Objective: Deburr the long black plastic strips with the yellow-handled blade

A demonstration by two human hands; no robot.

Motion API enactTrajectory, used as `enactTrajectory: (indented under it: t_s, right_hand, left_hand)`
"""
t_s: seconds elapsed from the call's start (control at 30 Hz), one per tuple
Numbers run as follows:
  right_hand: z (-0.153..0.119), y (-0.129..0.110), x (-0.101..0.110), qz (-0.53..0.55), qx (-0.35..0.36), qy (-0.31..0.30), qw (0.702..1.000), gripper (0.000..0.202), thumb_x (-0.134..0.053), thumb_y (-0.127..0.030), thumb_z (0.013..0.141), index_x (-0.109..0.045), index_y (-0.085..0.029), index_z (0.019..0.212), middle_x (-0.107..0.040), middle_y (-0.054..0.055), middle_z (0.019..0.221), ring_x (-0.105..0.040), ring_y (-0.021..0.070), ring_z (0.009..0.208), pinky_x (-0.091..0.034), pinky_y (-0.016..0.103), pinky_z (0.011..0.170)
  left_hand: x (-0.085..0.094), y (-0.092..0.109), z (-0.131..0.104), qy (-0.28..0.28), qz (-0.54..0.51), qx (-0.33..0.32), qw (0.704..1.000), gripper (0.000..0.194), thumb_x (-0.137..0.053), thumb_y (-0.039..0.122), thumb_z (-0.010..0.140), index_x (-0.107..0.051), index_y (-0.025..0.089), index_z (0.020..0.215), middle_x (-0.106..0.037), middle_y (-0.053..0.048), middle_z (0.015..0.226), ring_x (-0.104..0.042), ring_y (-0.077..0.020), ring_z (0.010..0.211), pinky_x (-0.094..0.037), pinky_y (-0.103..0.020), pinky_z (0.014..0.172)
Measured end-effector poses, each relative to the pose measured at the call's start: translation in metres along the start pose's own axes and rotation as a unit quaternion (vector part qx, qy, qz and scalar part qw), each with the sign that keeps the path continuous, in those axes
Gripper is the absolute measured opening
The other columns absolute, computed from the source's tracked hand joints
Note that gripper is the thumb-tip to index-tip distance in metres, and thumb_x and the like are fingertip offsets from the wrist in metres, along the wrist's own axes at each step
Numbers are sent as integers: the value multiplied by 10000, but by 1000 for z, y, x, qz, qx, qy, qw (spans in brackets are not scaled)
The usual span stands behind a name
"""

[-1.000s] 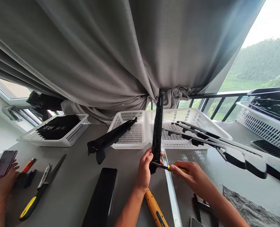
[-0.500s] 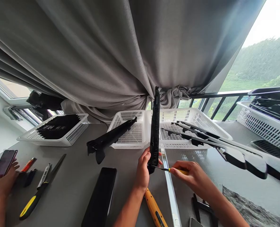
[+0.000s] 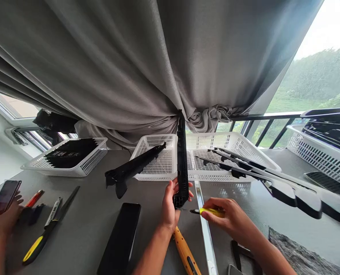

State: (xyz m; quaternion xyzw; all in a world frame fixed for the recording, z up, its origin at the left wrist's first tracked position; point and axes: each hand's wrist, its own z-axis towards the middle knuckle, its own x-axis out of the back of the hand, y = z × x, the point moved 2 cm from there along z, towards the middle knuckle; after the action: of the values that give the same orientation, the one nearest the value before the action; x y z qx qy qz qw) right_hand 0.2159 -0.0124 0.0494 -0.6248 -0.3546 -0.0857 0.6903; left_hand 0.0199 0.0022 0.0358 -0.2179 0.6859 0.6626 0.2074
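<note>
My left hand is wrapped round the lower end of a long black plastic trim piece, which stands nearly upright with its ribbed side towards me. In my right hand is a small yellow-handled blade tool with a black neck, pointing left. Its thin tip is blurred and sits apart from the trim piece, a little to the right of its lower end. A similar black trim piece rests across the edge of a white basket to the left.
Several glossy trim pieces lean on a second basket. On the table are a black phone-like slab, an orange-yellow tool, a metal strip, a knife and a grey cloth. Another person's hand holds a phone.
The blade tool has come away from the trim piece's lower end. My left hand has shifted slightly left with the piece, which has turned a little.
</note>
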Motion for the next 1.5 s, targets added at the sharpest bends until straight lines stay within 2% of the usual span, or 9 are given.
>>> enactTrajectory:
  t_s: [0.47, 0.63, 0.8, 0.9, 0.97, 1.07, 1.17, 1.4, 1.5]
  right_hand:
    - [3, 7, 1, 11, 9, 39, 999, 567, -582, -730, 989, -758, -208, 854, -684, 15, 738, -543, 174, 684, -389, 293, 645]
    - [3, 5, -1, 10, 19, 7, 1000, 548, -630, -724, 961, -768, -212, 823, -711, 24, 748, -566, 179, 692, -397, 292, 650]
    - [3, 7, 2, 3, 22, 37, 999, 524, -634, -705, 960, -779, -213, 852, -716, 25, 753, -574, 183, 692, -409, 290, 650]
    - [3, 7, 0, 9, 27, 7, 1000, 497, -655, -682, 957, -783, -215, 846, -739, 25, 784, -598, 185, 718, -415, 286, 664]
    - [3, 7, 0, 11, 20, 8, 1000, 492, -656, -680, 957, -782, -216, 854, -738, 22, 793, -595, 184, 729, -411, 286, 672]
    - [4, 9, 2, 14, 0, 35, 999, 518, -615, -695, 975, -763, -213, 858, -684, 8, 742, -544, 172, 694, -389, 286, 652]
    - [4, 11, 2, 16, -2, 26, 1000, 540, -600, -707, 980, -745, -210, 829, -647, 3, 716, -513, 167, 679, -362, 289, 634]
    - [4, 9, 5, 4, 1, 58, 998, 539, -599, -705, 977, -734, -206, 825, -615, -7, 697, -501, 161, 667, -355, 291, 636]
    - [3, 9, 5, -2, 5, 46, 999, 538, -599, -697, 982, -728, -205, 806, -607, -12, 683, -494, 156, 651, -349, 289, 622]
  left_hand:
    - [1, -1, 2, 3, -31, 16, 999, 640, -718, 721, 921, -773, 146, 1196, -823, -140, 1042, -708, -218, 765, -520, -323, 700]
    - [1, -1, 2, -1, -14, 1, 1000, 644, -695, 727, 941, -784, 144, 1200, -827, -141, 1042, -712, -216, 767, -528, -330, 715]
    - [2, -1, 2, 5, -33, 15, 999, 662, -735, 739, 903, -786, 145, 1190, -827, -136, 1028, -711, -208, 761, -540, -317, 707]
    - [2, -1, 3, 7, -32, 20, 999, 670, -739, 743, 893, -788, 136, 1172, -827, -141, 1029, -708, -202, 751, -550, -313, 702]
    - [3, -2, 3, 8, -34, 23, 999, 605, -757, 684, 902, -787, 142, 1170, -828, -136, 1026, -711, -198, 751, -551, -307, 701]
    - [4, -2, 5, 11, -38, 24, 999, 412, -804, 468, 884, -783, 154, 1149, -831, -123, 1028, -717, -191, 753, -548, -298, 701]
    - [5, -3, 6, 20, -41, 27, 999, 363, -806, 346, 844, -780, 154, 1151, -836, -122, 1040, -723, -189, 751, -551, -298, 700]
    - [6, -1, 6, 17, -69, 36, 997, 356, -811, 394, 885, -782, 145, 1137, -832, -127, 1023, -727, -195, 768, -552, -303, 708]
    - [6, 0, 5, 16, -68, 32, 997, 369, -813, 427, 892, -785, 149, 1133, -833, -123, 1015, -727, -198, 768, -548, -304, 706]
